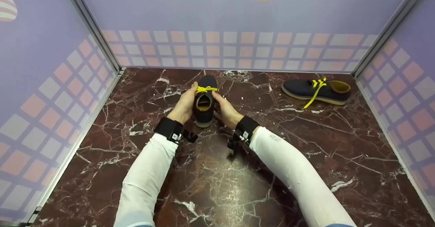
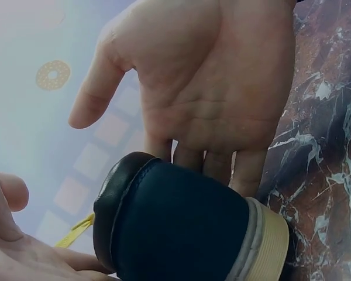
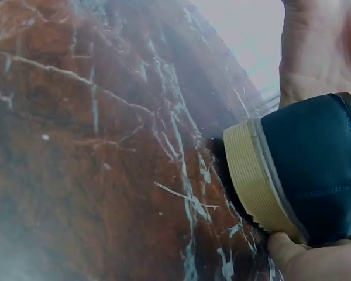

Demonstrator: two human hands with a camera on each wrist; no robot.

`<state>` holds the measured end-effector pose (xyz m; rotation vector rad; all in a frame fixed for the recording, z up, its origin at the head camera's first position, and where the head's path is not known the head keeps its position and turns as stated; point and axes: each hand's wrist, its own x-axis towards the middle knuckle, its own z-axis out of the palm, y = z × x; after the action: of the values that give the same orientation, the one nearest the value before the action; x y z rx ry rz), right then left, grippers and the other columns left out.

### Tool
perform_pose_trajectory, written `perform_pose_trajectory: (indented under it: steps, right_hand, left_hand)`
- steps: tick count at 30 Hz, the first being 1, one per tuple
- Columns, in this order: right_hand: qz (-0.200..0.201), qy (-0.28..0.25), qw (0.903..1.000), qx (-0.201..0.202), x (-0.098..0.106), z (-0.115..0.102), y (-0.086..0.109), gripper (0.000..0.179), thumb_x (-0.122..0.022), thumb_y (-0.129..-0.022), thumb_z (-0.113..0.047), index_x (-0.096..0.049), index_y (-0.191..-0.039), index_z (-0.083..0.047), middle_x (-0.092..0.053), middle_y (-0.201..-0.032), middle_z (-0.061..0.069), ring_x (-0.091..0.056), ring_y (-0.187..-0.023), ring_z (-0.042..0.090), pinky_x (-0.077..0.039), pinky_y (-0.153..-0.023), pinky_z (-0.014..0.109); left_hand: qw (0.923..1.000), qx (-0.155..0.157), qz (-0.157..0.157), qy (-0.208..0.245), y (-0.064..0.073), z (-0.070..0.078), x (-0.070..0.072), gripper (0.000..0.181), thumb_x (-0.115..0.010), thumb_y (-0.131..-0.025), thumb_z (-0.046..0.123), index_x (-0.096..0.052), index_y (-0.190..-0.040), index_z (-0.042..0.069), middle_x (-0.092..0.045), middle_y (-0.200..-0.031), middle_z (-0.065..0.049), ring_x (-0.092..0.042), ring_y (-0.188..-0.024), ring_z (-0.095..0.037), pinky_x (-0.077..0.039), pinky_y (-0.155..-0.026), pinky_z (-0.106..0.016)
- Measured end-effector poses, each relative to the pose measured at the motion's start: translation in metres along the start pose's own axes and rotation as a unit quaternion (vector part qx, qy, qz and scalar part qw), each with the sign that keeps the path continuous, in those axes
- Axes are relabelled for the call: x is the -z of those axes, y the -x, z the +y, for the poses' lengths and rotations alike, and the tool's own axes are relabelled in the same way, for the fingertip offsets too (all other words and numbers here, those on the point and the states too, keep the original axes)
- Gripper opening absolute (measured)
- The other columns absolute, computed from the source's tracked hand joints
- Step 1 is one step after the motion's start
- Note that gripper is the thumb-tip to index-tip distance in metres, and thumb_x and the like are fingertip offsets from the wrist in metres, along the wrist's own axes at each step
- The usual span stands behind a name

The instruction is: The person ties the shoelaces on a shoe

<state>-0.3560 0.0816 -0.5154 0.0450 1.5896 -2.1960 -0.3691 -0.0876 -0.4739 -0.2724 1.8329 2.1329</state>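
A dark navy shoe (image 1: 205, 115) with a tan sole and a yellow lace (image 1: 206, 89) tied across its front points toward the back wall. My left hand (image 1: 185, 104) lies along its left side, fingers reaching forward by the lace. On the other side my right hand (image 1: 227, 109) touches the shoe, its thumb apart and its palm and straight fingers showing in the left wrist view. Low in the right wrist view, a fingertip of the right hand (image 3: 316, 263) meets the sole edge near the heel (image 3: 304, 175). The shoe's far side hides some fingertips.
A matching navy shoe (image 1: 300, 89) lies at the back right, toe to the left, its yellow lace (image 1: 311, 99) trailing onto the floor. Reddish-brown marble floor (image 1: 217, 172) runs up to a purple back wall (image 1: 221, 13) and two side walls.
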Motion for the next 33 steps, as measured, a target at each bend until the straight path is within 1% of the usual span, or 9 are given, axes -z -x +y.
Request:
perform_pose_trajectory:
  steps: [6, 10, 13, 16, 20, 23, 27, 31, 33]
  right_hand:
    - [-0.019, 0.028, 0.9994, 0.000, 0.002, -0.002, 0.011, 0.074, -0.044, -0.117, -0.050, -0.032, -0.176, -0.006, -0.040, -0.181, 0.018, -0.038, -0.170, 0.036, -0.030, -0.141, 0.054]
    - [-0.017, 0.085, 0.9960, 0.018, 0.004, -0.008, 0.020, 0.089, -0.055, -0.115, -0.045, -0.009, -0.181, -0.008, -0.025, -0.188, 0.019, -0.029, -0.174, 0.039, -0.028, -0.141, 0.060]
    - [-0.005, 0.131, 0.9905, 0.041, 0.009, -0.012, 0.026, 0.089, -0.061, -0.113, -0.038, -0.012, -0.181, -0.007, -0.025, -0.187, 0.021, -0.030, -0.173, 0.040, -0.031, -0.139, 0.063]
    - [0.010, 0.177, 0.9818, 0.068, 0.016, -0.014, 0.033, 0.082, -0.065, -0.112, -0.030, -0.025, -0.178, -0.006, -0.034, -0.183, 0.022, -0.040, -0.168, 0.041, -0.039, -0.135, 0.062]
    - [0.031, 0.247, 0.9629, 0.105, 0.023, -0.015, 0.039, 0.072, -0.070, -0.107, -0.021, -0.042, -0.170, -0.002, -0.052, -0.170, 0.025, -0.058, -0.152, 0.039, -0.052, -0.123, 0.051]
    - [0.030, 0.301, 0.9430, 0.138, 0.028, -0.019, 0.041, 0.074, -0.070, -0.099, -0.013, -0.043, -0.166, 0.005, -0.060, -0.162, 0.029, -0.063, -0.144, 0.037, -0.055, -0.119, 0.042]
    - [0.028, 0.352, 0.9216, 0.161, 0.039, -0.027, 0.046, 0.081, -0.068, -0.095, -0.009, -0.038, -0.168, 0.009, -0.055, -0.166, 0.032, -0.063, -0.144, 0.041, -0.053, -0.121, 0.040]
    - [0.041, 0.361, 0.9208, 0.141, 0.054, -0.038, 0.054, 0.085, -0.076, -0.099, -0.015, -0.035, -0.172, 0.004, -0.043, -0.175, 0.032, -0.059, -0.148, 0.049, -0.052, -0.124, 0.047]
    - [0.054, 0.371, 0.9172, 0.134, 0.063, -0.044, 0.057, 0.090, -0.082, -0.099, -0.019, -0.034, -0.172, 0.002, -0.040, -0.176, 0.033, -0.052, -0.156, 0.051, -0.047, -0.130, 0.053]
  left_hand:
    - [0.9899, -0.055, 0.048, -0.122, 0.016, 0.003, -0.006, 0.073, -0.050, -0.117, 0.054, -0.048, -0.166, 0.000, -0.045, -0.177, -0.018, -0.041, -0.167, -0.034, -0.032, -0.140, -0.047]
    - [0.9756, -0.113, 0.075, -0.173, 0.037, 0.003, -0.019, 0.088, -0.056, -0.114, 0.054, -0.021, -0.178, 0.003, -0.024, -0.187, -0.020, -0.026, -0.175, -0.036, -0.024, -0.144, -0.051]
    - [0.9614, -0.165, 0.075, -0.207, 0.050, 0.003, -0.032, 0.096, -0.058, -0.113, 0.054, -0.009, -0.181, 0.005, -0.010, -0.190, -0.020, -0.014, -0.178, -0.036, -0.017, -0.146, -0.051]
    - [0.9516, -0.205, 0.052, -0.223, 0.061, 0.003, -0.045, 0.093, -0.060, -0.113, 0.051, -0.014, -0.180, 0.007, -0.018, -0.189, -0.020, -0.019, -0.177, -0.036, -0.020, -0.145, -0.052]
    - [0.9491, -0.228, 0.017, -0.216, 0.069, -0.002, -0.060, 0.086, -0.063, -0.112, 0.044, -0.024, -0.179, 0.008, -0.040, -0.181, -0.020, -0.035, -0.172, -0.035, -0.028, -0.142, -0.054]
    - [0.9458, -0.238, 0.001, -0.220, 0.066, -0.010, -0.068, 0.085, -0.067, -0.110, 0.042, -0.029, -0.177, 0.005, -0.049, -0.175, -0.023, -0.043, -0.168, -0.035, -0.032, -0.141, -0.054]
    - [0.9330, -0.247, -0.016, -0.261, 0.048, -0.029, -0.073, 0.091, -0.072, -0.106, 0.052, -0.036, -0.174, 0.005, -0.053, -0.172, -0.025, -0.053, -0.160, -0.039, -0.042, -0.135, -0.051]
    - [0.9203, -0.254, -0.031, -0.296, 0.046, -0.039, -0.077, 0.090, -0.074, -0.104, 0.055, -0.043, -0.171, 0.003, -0.053, -0.170, -0.027, -0.058, -0.154, -0.045, -0.050, -0.127, -0.053]
    - [0.9188, -0.247, -0.040, -0.306, 0.055, -0.037, -0.081, 0.085, -0.074, -0.105, 0.048, -0.044, -0.170, 0.001, -0.053, -0.170, -0.028, -0.057, -0.155, -0.046, -0.049, -0.127, -0.057]
